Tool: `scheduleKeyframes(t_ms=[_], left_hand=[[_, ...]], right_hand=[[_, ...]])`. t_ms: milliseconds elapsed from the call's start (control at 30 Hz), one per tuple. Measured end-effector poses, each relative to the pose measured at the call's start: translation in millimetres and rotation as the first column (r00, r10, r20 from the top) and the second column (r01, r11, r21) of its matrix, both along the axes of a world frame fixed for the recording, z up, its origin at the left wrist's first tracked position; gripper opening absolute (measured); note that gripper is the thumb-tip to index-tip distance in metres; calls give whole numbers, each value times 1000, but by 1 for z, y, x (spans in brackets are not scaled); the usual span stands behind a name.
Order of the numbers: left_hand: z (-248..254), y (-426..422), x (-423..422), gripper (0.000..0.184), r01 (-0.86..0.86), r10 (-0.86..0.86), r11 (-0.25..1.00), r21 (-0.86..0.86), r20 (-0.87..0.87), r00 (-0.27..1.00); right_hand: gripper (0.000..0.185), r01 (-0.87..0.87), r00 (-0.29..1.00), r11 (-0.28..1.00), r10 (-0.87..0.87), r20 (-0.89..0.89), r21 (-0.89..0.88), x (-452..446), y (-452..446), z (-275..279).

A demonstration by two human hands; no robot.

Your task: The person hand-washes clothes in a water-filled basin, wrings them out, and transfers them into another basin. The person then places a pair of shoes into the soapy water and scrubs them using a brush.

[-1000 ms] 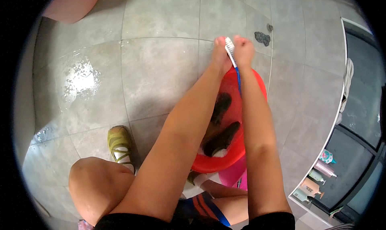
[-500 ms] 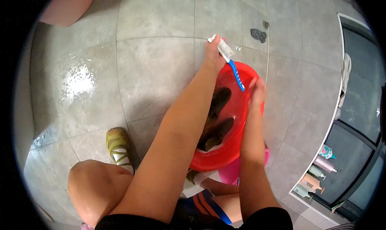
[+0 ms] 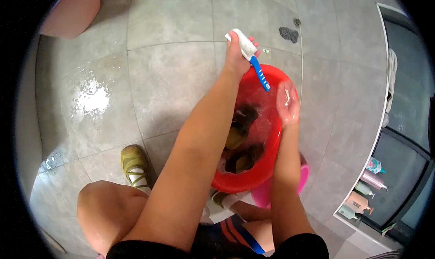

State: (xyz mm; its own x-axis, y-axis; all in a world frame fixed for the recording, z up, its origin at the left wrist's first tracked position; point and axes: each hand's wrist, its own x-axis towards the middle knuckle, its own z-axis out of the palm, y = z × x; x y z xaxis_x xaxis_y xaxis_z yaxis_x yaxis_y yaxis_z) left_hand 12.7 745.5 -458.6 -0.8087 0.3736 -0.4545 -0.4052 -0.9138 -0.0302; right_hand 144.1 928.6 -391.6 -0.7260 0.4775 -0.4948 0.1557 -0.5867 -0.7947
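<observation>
My left hand [image 3: 239, 55] holds a blue and white brush [image 3: 258, 71] by its white head, above the far edge of a red basin [image 3: 283, 75]. The bristles face up and the blue handle points toward the basin. At the basin's right inner side is my right hand [image 3: 287, 104], wet, palm up, its fingers apart and nothing in it. Dark shoes [image 3: 242, 161] lie in the water in the basin, partly under the surface.
A pink basin [image 3: 304, 177] stands beneath the red one's right side. A pink tub [image 3: 77, 12] is at the upper left, a dark drain mat [image 3: 288, 34] at the upper right. Several bottles [image 3: 358, 202] line the ledge at the right. The floor has a wet patch.
My right hand has left the brush and moved down to the basin's right side, turning palm up. My left hand has kept the brush and tilted it. The water now looks stirred.
</observation>
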Motion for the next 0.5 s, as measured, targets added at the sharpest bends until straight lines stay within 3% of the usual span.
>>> scheduleKeyframes(t_ms=[33,100,200,300,367,400,467,500], left_hand=[[1,1,-1,66,16,-17,1000,-7,-34,999],[-1,5,-3,68,38,-35,999,29,-100,994],[4,13,-4,70,61,-43,992,107,-161,986],[29,12,6,70,102,-80,990,97,-207,975],[32,26,12,68,163,-126,982,92,-320,939],[34,30,16,67,232,-216,973,2,-357,909],[42,36,26,65,357,-401,916,-183,-407,821],[42,35,31,61,462,-571,809,-363,-303,763]], right_hand=[[36,-231,966,968,240,95,-96,-22,-28,34],[38,-546,832,838,539,127,17,-50,-57,64],[46,-524,851,662,436,293,535,-77,-74,68],[51,-631,759,285,418,499,721,-72,-51,32],[48,-719,695,400,412,589,568,-50,-78,53],[46,-748,657,461,414,629,478,-36,-86,61],[34,-734,672,552,506,542,396,-18,-66,64],[32,-707,701,537,450,553,460,-6,-53,65]])
